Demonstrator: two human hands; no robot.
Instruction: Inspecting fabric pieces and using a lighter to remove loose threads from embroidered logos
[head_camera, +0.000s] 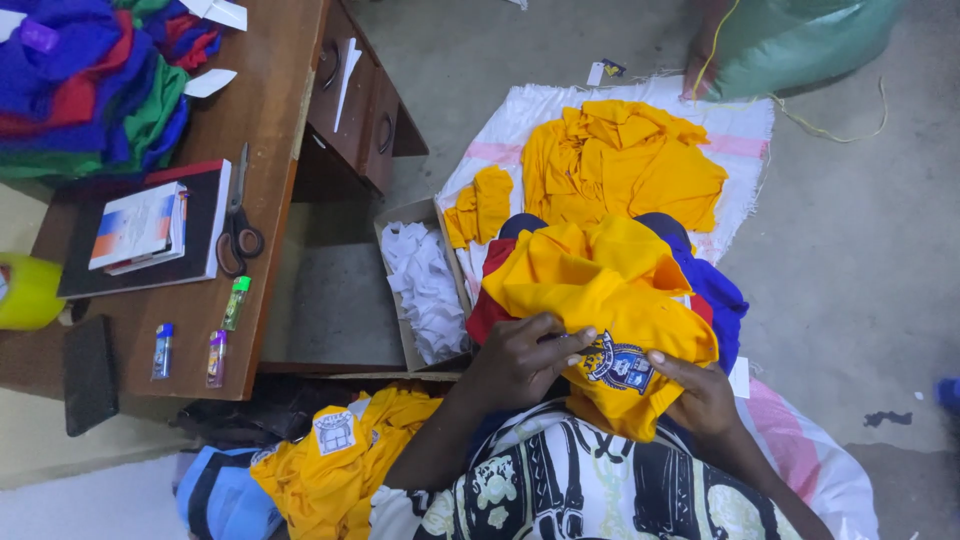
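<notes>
Head view: one yellow garment with a single blue crest lies across the person's lap. The left hand presses flat on it beside the crest, fingers together; the right hand clamps the cloth's lower edge. Further yellow heaps counted: two, one on the white sack ahead, one by the left knee. One cardboard box holds white scraps. On the wooden desk: one pair of scissors, three small lighters, one book.
</notes>
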